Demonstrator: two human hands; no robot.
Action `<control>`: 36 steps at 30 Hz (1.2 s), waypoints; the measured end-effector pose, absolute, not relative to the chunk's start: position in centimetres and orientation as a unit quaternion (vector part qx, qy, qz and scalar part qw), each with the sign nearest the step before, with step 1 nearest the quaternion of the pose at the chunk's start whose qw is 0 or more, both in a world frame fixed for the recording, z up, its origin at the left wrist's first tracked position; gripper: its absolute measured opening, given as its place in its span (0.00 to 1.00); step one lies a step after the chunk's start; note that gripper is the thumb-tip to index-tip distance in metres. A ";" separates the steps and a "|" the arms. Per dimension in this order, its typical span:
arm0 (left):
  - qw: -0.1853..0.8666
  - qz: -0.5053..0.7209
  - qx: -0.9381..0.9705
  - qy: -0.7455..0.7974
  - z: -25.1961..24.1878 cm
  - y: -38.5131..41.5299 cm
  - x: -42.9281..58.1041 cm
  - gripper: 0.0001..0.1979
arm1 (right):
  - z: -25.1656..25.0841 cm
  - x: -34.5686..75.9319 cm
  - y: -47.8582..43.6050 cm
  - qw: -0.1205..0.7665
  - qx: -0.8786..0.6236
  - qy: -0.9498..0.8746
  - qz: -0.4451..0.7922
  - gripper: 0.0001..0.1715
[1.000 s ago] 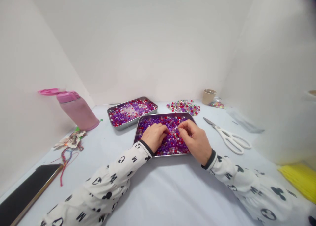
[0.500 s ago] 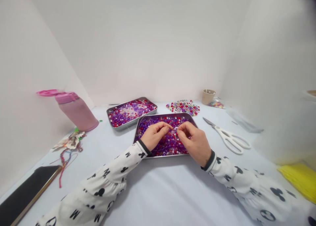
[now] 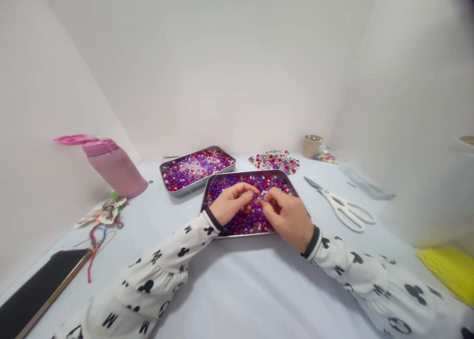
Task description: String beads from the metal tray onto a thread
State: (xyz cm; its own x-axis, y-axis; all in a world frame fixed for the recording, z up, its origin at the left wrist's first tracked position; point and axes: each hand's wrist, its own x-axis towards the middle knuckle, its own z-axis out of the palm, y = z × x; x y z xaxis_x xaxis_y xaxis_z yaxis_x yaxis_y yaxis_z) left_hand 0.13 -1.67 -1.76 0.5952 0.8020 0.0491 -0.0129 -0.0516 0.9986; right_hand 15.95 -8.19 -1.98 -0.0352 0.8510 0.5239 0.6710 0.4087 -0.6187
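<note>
On the pale bench (image 3: 237,284), our left hand (image 3: 232,203) and right hand (image 3: 287,218) sit over a steel tray (image 3: 244,171) of purple and red beads (image 3: 268,183), fingers (image 3: 252,190) curled almost shut; we cannot tell whether they hold anything.

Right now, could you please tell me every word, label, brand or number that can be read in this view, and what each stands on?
"M": repeated on the left sleeve and the right sleeve.
The pink bottle and white-handled scissors show no readable text.
The printed paper scrap is too small to read.

White-handled scissors (image 3: 344,209) bar the right hand's (image 3: 288,220) sideways path.
</note>
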 end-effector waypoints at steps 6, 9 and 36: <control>0.596 0.324 0.669 0.304 -1.5 -1.8 0.1 0.14 | -2.0 16.0 -8.2 0.429 -0.544 -0.715 0.101 0.07; 0.580 0.312 0.688 0.305 -1.4 -1.9 0.0 0.14 | -2.0 16.0 -8.2 0.426 -0.541 -0.718 0.103 0.07; 0.613 0.312 0.648 0.326 -1.2 -2.0 0.1 0.17 | -2.6 15.9 -8.3 0.472 -0.515 -0.713 0.059 0.07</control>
